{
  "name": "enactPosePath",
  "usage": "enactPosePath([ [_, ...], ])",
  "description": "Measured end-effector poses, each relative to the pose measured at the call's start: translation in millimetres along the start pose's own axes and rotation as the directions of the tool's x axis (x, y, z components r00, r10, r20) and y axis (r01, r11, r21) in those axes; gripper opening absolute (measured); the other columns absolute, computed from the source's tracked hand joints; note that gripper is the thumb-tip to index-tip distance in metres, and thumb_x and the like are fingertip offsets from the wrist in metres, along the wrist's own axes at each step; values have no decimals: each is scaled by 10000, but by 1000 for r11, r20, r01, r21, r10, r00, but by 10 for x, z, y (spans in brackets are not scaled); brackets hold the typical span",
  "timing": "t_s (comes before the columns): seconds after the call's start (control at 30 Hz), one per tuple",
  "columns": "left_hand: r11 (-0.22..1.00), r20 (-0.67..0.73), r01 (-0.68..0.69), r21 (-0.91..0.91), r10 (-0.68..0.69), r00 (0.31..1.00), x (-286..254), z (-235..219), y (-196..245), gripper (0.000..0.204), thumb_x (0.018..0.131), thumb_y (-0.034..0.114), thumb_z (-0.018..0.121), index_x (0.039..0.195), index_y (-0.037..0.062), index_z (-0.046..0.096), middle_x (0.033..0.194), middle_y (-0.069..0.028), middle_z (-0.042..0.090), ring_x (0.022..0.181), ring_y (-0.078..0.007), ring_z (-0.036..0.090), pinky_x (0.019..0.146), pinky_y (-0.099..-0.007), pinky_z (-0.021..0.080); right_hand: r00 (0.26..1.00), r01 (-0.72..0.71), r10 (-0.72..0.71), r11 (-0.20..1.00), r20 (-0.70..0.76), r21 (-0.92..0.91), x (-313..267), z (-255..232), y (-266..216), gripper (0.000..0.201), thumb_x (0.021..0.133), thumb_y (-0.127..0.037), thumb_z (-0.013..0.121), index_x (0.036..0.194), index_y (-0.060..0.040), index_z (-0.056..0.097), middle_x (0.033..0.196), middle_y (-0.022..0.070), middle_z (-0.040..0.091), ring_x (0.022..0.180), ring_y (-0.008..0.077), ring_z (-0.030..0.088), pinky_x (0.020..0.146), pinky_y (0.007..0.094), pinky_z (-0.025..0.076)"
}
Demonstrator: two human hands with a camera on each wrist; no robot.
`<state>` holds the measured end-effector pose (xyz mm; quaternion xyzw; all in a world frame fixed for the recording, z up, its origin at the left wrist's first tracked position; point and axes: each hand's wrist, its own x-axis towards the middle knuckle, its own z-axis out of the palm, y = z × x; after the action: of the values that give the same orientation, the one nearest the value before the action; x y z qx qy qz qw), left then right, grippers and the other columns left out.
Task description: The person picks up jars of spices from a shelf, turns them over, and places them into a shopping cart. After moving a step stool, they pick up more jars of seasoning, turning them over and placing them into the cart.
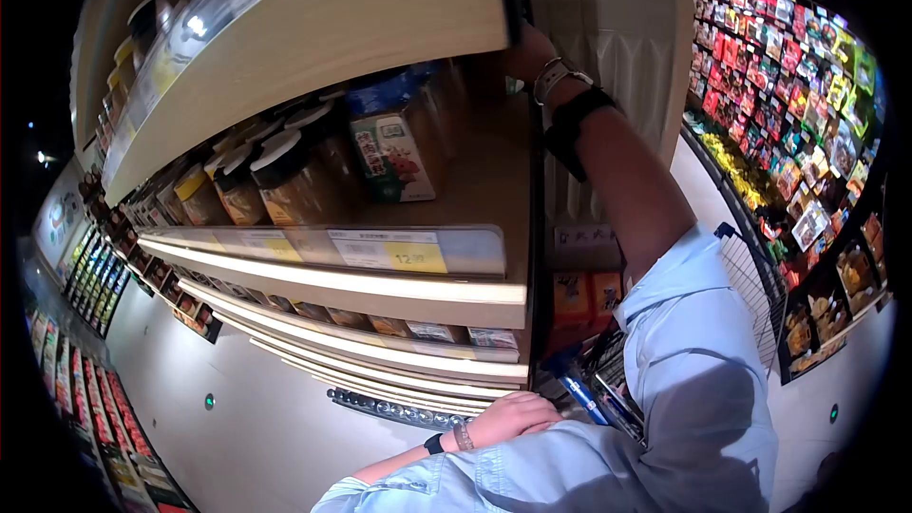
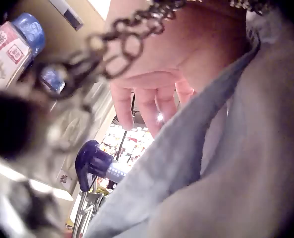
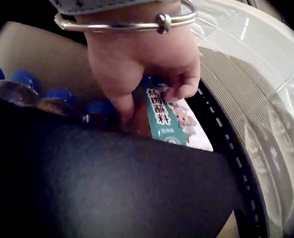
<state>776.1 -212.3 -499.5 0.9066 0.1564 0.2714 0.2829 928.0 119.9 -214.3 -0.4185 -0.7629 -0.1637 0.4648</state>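
Observation:
My right hand (image 1: 528, 57) reaches past the end of the upper shelf, partly hidden behind it in the head view. In the right wrist view the same hand (image 3: 142, 57) grips a blue-capped seasoning jar (image 3: 161, 119) from above, thumb on one side and curled fingers on the other. The jar has a green and white label; the dark board hides its lower part. My left hand (image 1: 513, 418) lies low against the front of the blue shirt. Seen from the left wrist, that hand's fingers (image 2: 147, 106) hang loosely with nothing in them.
More blue-capped jars (image 3: 60, 96) stand left of the right hand. A similar jar (image 1: 394, 157) and dark-lidded jars (image 1: 290, 176) fill the shelf below, behind a price strip (image 1: 408, 252). A shopping cart (image 1: 755, 285) stands at right, before a wall of snack packets (image 1: 788, 85).

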Motion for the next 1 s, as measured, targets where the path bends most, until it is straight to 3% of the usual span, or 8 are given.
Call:
enactPosePath([
  [0.1, 1000, 38, -10, 23, 9, 999, 7, 17, -46, 163, 791, 113, 564, 948, 92, 600, 884, -22, 583, 805, -203, 548, 724, -313, 440, 989, -145, 146, 989, -23, 22, -219, -288, -342, 531, 707, -441, 616, 1135, -150, 495, 1003, 207, 558, 860, 341, 591, 742, 413, 484],
  [0.27, 999, 67, -27, 22, 25, 997, 60, 30, -61, 159, 791, 113, 561, 943, 85, 599, 886, -35, 584, 806, -208, 549, 720, -317, 441, 978, -149, 160, 985, -134, 89, -373, -499, -477, 649, 648, -446, 675, 1125, -60, 465, 1000, 233, 537, 853, 347, 593, 722, 415, 489],
  [0.5, 993, 135, -118, -2, 117, 984, 222, 73, -23, 145, 776, 118, 562, 914, 81, 584, 896, -46, 574, 836, -220, 551, 737, -321, 438, 979, -200, 204, 954, 2, 225, -853, -1294, -458, 606, 559, -412, 738, 1016, -47, 578, 886, 143, 618, 857, 275, 601, 740, 359, 490],
  [0.57, 993, 174, -114, -38, 119, 978, 271, 113, -14, 162, 763, 110, 564, 923, 88, 576, 921, -53, 557, 878, -229, 536, 761, -326, 426, 991, -9, 14, 999, -136, 39, -1175, -1541, -339, 557, 575, -361, 742, 1004, -51, 568, 871, 136, 614, 837, 257, 600, 741, 336, 480],
  [0.7, 973, 154, -209, -99, 222, 963, 483, 206, -1, 199, 744, 69, 561, 940, 100, 572, 971, -70, 516, 952, -270, 495, 812, -378, 408, 978, -163, 147, 981, 148, 107, -2074, -2200, -235, 482, 554, -214, 745, 928, -20, 511, 793, 135, 573, 746, 259, 581, 676, 327, 448],
  [0.8, 971, 188, -230, -58, 237, 953, 604, 295, 21, 261, 709, 102, 577, 970, 110, 573, 1001, -86, 525, 963, -283, 496, 811, -407, 400, 861, -402, 349, 912, 370, 75, -2787, -2568, -203, 490, 539, -201, 745, 905, -9, 482, 759, 134, 541, 716, 270, 557, 662, 321, 433],
  [0.83, 985, 241, -147, -95, 166, 956, 615, 335, 7, 284, 710, 114, 580, 993, 103, 566, 1020, -89, 530, 958, -280, 498, 837, -419, 389, 815, -467, 412, 884, 408, 39, -3055, -2646, -171, 490, 539, -201, 745, 905, -9, 482, 759, 134, 541, 716, 270, 557, 662, 321, 433],
  [1.0, 998, 401, -49, 39, 29, 916, 687, 402, 32, 370, 729, 196, 612, 1076, 108, 518, 1082, -88, 515, 1046, -269, 472, 963, -465, 292, 494, -689, 675, 688, 549, -227, -4399, -2816, 129, 559, 490, -222, 776, 906, -16, 464, 766, 160, 545, 725, 301, 549, 646, 349, 427],
])
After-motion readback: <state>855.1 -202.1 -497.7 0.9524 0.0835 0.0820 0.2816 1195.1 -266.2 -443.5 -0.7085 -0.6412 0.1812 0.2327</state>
